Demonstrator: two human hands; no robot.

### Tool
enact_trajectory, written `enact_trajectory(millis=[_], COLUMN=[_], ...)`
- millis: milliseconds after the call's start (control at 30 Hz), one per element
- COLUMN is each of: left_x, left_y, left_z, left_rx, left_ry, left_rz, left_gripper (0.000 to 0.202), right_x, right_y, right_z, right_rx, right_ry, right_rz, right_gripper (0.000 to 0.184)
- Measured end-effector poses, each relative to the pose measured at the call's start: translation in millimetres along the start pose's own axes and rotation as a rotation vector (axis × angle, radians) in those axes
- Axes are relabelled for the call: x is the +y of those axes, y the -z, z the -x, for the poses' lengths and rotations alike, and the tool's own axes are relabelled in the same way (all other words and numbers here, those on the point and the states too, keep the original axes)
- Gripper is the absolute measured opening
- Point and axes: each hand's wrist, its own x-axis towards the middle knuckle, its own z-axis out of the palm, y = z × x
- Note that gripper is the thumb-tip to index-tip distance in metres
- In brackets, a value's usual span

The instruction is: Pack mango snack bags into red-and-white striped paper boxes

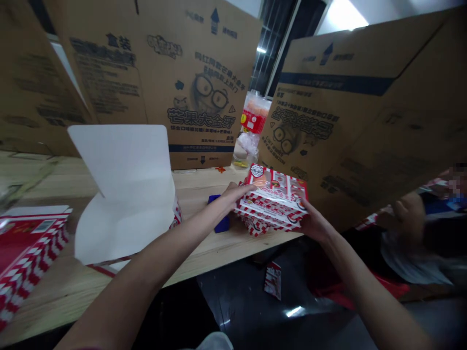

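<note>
A stack of flat red-and-white snack packets (pixel 275 197) rests on the edge of a wooden table (pixel 204 248). My left hand (pixel 233 197) presses its fingers against the stack's left side. On the stack's right side my right hand (pixel 315 223) grips it from below. Both hands hold the stack together. To the left stands an open white carton (pixel 126 194) with its lid flap raised, red-and-white on the outside.
Large brown cardboard boxes (pixel 189 73) wall in the back and right (pixel 365 121). A small blue object (pixel 221 221) lies by my left hand. A closed red-and-white carton (pixel 27 248) sits at the far left. One packet (pixel 273 279) lies on the dark floor. Another person's hand (pixel 404 211) shows at right.
</note>
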Motion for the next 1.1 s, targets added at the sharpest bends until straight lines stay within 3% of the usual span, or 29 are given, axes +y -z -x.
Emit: enact_trajectory(millis=[100, 167, 233, 300, 367, 433, 500, 633, 767, 900, 1100], left_x=[-11, -28, -52, -78, -104, -126, -142, -144, -115, -106, -144], left_y=[13.5, 33.7, 59.7, 88.9, 120.0, 150.8, 177.9, 215.6, 241.9, 264.0, 268.1], left_z=[49, 94, 147, 202, 251, 286, 306, 305, 275, 246, 233], left_rx=[-0.038, -0.064, -0.095, -0.049, 0.090, 0.275, 0.461, 0.567, 0.527, 0.331, 0.313], left_ry=[-0.026, -0.105, -0.126, -0.141, -0.099, -0.057, -0.046, -0.075, -0.183, -0.173, -0.220], left_rz=[0.062, 0.108, 0.087, 0.045, -0.037, -0.208, -0.349, -0.522, -0.680, -0.702, -0.455], left_gripper=[0.057, 0.081, 0.107, 0.118, 0.115, 0.114, 0.113, 0.099, 0.096, 0.103, 0.111], right_x=[25, 50, 75, 95, 108, 116, 123, 139, 146, 146, 161], right_y=[11, 13, 3, -24, -66, -114, -158, -221, -255, -271, -276], right_z=[17, 28, 42, 60, 76, 83, 78, 45, 14, -6, -16], right_rx=[-0.023, -0.048, -0.227, -0.482, -0.698, -0.815, -0.842, -0.899, -0.911, -0.915, -0.905], right_ry=[0.186, 0.252, 0.258, 0.263, 0.342, 0.478, 0.659, 0.937, 0.937, 0.815, 0.700], right_rz=[0.030, 0.053, 0.096, 0.174, 0.268, 0.350, 0.379, 0.366, 0.300, 0.301, 0.373], right_gripper=[0.046, 0.044, 0.053, 0.064, 0.068, 0.080, 0.098, 0.116, 0.115, 0.121, 0.123])
